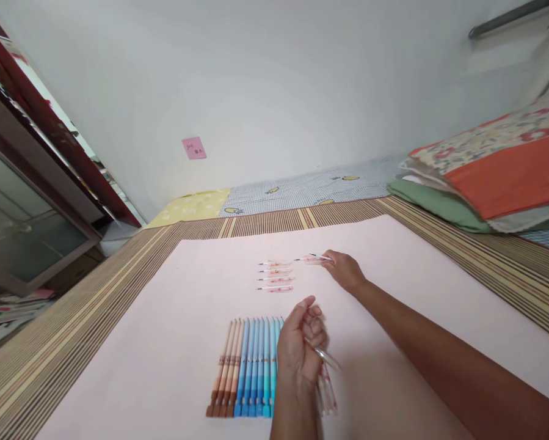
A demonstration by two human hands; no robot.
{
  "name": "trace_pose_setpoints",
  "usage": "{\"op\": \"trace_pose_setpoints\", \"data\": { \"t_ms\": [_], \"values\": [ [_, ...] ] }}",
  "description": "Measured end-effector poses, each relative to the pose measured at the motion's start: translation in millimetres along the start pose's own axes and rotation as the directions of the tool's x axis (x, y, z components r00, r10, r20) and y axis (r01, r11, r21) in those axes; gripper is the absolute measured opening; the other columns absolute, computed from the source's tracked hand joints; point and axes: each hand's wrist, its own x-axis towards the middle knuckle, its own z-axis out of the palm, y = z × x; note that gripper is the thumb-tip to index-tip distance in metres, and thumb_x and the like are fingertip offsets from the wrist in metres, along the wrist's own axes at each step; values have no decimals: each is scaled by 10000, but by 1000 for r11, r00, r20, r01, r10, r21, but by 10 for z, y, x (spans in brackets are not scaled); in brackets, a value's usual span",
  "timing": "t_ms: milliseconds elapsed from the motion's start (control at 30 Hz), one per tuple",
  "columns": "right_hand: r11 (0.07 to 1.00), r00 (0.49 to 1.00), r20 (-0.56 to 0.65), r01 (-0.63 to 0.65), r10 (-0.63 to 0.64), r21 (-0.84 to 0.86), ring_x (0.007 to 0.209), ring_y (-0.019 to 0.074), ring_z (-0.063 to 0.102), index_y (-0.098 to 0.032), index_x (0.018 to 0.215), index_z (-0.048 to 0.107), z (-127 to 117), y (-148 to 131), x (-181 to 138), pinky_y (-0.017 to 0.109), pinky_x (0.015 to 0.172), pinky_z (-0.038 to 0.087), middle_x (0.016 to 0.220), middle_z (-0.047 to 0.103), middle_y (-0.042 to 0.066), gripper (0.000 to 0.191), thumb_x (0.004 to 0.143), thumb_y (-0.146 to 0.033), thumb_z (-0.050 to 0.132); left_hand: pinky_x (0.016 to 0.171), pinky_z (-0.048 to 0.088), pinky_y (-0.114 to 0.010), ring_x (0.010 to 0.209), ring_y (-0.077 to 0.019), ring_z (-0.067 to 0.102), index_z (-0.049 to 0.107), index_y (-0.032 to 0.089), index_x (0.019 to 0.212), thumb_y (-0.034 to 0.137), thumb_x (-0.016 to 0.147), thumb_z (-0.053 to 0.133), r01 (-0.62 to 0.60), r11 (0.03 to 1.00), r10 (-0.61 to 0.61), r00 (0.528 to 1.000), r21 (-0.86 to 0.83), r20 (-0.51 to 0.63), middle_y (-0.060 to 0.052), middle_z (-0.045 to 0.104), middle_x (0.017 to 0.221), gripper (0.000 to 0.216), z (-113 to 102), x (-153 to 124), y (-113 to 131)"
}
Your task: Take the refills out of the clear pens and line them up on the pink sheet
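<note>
While the left hand [298,341] holds a slim clear pen [326,357], the right hand [345,270], at its one o'clock, pinches a white refill [321,256].

The left grip [301,339] sits between 5 and 6 o'clock, palm turned up, thumb bent over toward 1 o'clock and the fingers curled inward, slightly blurred. Its bare left forearm [295,409] rises from the 6 o'clock edge toward 12. The right grip [345,269], near 4 o'clock, shows its back, fingertips pinched together toward 10 o'clock. The bare right forearm [416,330] slants in from the 4 o'clock edge. The hands are apart, the right at 1 o'clock from the left.
</note>
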Motion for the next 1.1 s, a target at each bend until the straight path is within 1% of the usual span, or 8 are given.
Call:
{"op": "trace_pose_setpoints", "data": {
  "t_ms": [267, 433, 600, 700, 800, 933, 1033, 1100],
  "values": [
    [1000, 1000, -18, -6, 7, 26, 741, 201, 651, -240, 924, 677, 16, 12, 9, 275, 644, 400, 827, 743, 34, 107, 870, -296, 603, 358, 204, -125, 426, -22, 356, 707, 48, 906, 139, 809, 696, -3, 1000, 3, 1000, 17, 4, -45, 618, 683, 133, 5, -13, 1],
    [999, 999, -36, -5, 6, 50, 742, 196, 636, -232, 994, 634, -82, -47, -82, 275, 645, 412, 859, 725, 30, 177, 882, -361, 589, 355, 208, -126, 423, -21, 357, 706, 50, 883, 138, 823, 677, -3, 1000, 4, 1000, 18, -11, -42, 615, 679, 111, 20, -28, 10],
    [993, 993, -1, 119, -119, 15, 802, 196, 622, -216, 1053, 588, -143, -127, -212, 297, 711, 427, 969, 707, 54, 211, 945, -203, 408, 358, 216, -128, 426, -24, 367, 703, 50, 903, 139, 870, 643, 4, 1000, -4, 1000, 10, 8, -47, 618, 689, 112, 15, -18, 4],
    [979, 979, 37, 202, -201, -32, 916, 207, 617, -203, 1037, 581, -104, -166, -241, 304, 791, 438, 1031, 682, 78, 199, 933, -152, 419, 358, 209, -126, 426, -23, 368, 702, 50, 904, 137, 880, 632, 8, 1000, -8, 1000, 10, 9, -47, 617, 686, 114, 14, -14, -6],
    [965, 967, 45, 252, -249, -78, 932, 210, 600, -199, 982, 585, -52, -201, -226, 307, 819, 432, 1019, 660, 82, 155, 923, -131, 458, 355, 205, -124, 422, -21, 364, 703, 49, 896, 135, 875, 635, 4, 1000, -4, 1000, 12, -2, -48, 617, 682, 112, 15, -20, -11],
    [952, 960, -23, 274, -280, -139, 959, 239, 586, -189, 980, 599, -44, -175, -193, 334, 823, 413, 1028, 655, 96, 137, 888, -121, 524, 354, 202, -124, 423, -20, 363, 704, 48, 889, 140, 845, 669, -2, 1000, 1, 1000, 12, 4, -49, 618, 685, 108, 6, -24, -9],
    [964, 964, -100, 232, -245, -130, 972, 255, 581, -189, 995, 612, -83, -77, -204, 351, 832, 414, 1041, 658, 105, 158, 872, -126, 536, 358, 204, -120, 431, -22, 376, 704, 47, 886, 138, 838, 672, 1, 1000, -1, 1000, 4, 8, -52, 617, 685, 107, 2, -21, -9],
    [974, 971, -107, 203, -214, -103, 941, 250, 583, -195, 954, 624, -116, -19, -235, 353, 833, 423, 1009, 661, 100, 140, 879, -138, 521, 359, 206, -122, 430, -25, 377, 704, 48, 888, 134, 844, 662, 3, 1000, -3, 1000, 6, 5, -53, 617, 683, 105, 7, -19, -12]
  ]
}}
